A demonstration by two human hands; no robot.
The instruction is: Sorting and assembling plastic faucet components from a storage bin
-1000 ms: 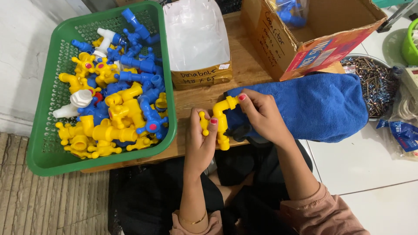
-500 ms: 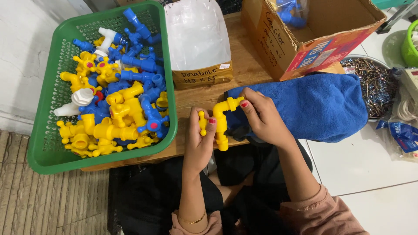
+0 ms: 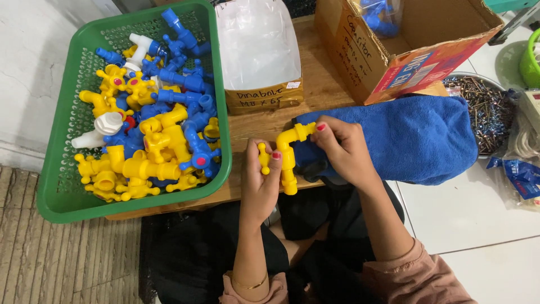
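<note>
Hands hold our yellow tap (image 3: 288, 160): left hand (image 3: 263, 183) clamped on it; right hand (image 3: 343, 147) pinching its spout; blue cloth (image 3: 416, 138) beside right hand.

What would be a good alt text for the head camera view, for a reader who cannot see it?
Two hands, left hand and right hand, hold a yellow plastic tap over a wooden table. A green basket of yellow and blue taps stands to the left, a blue cloth lies to the right.

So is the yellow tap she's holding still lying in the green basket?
No, the yellow tap is held by the left hand and right hand, outside the green basket.
</note>
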